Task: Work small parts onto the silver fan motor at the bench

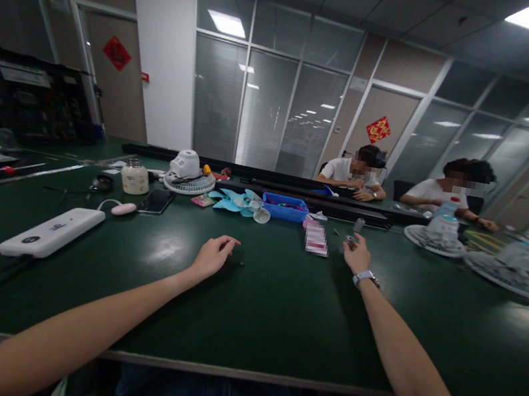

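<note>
My left hand [214, 257] is held low over the green table with its fingers curled and the fingertips together. Whether anything is pinched there is too small to see. A tiny dark piece [242, 264] lies on the table just right of it. My right hand [359, 256], with a watch [365, 279] on the wrist, is closed at the fingertips around a small shiny metal piece [350, 241]. Beyond it stands a small grey cylinder [358, 225]. A thin screwdriver-like bit [336, 231] and a pink-and-white packet [316, 238] lie to its left.
Along the back are a white fan body [185, 166], light-blue fan blades [233, 201], a blue basket [285, 208], a phone [156, 201] and a jar [134, 178]. A white power strip [53, 232] lies left. Fan parts [435, 237] stand right. Two people sit opposite.
</note>
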`<move>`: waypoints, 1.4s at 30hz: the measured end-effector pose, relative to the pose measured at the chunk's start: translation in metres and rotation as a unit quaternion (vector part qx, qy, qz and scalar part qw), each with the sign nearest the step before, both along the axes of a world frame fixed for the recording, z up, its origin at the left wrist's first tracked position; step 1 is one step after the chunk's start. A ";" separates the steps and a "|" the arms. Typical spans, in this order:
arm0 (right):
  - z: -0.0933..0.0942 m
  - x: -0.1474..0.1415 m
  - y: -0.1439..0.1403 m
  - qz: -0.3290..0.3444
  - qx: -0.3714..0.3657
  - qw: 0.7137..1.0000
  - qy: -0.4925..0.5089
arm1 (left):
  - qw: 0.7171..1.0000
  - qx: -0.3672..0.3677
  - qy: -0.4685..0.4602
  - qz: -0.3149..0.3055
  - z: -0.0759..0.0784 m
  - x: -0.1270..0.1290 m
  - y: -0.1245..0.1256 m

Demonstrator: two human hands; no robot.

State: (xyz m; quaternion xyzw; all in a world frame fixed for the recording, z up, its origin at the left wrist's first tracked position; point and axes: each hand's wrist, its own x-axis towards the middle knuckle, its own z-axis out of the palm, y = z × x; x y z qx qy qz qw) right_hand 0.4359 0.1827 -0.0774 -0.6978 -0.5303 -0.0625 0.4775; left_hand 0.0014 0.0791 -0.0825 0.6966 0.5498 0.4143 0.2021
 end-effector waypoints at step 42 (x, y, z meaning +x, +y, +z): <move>0.041 -0.007 -0.016 -0.032 0.024 0.994 -0.104 | 1.000 -0.015 -0.016 0.011 0.003 0.004 -0.006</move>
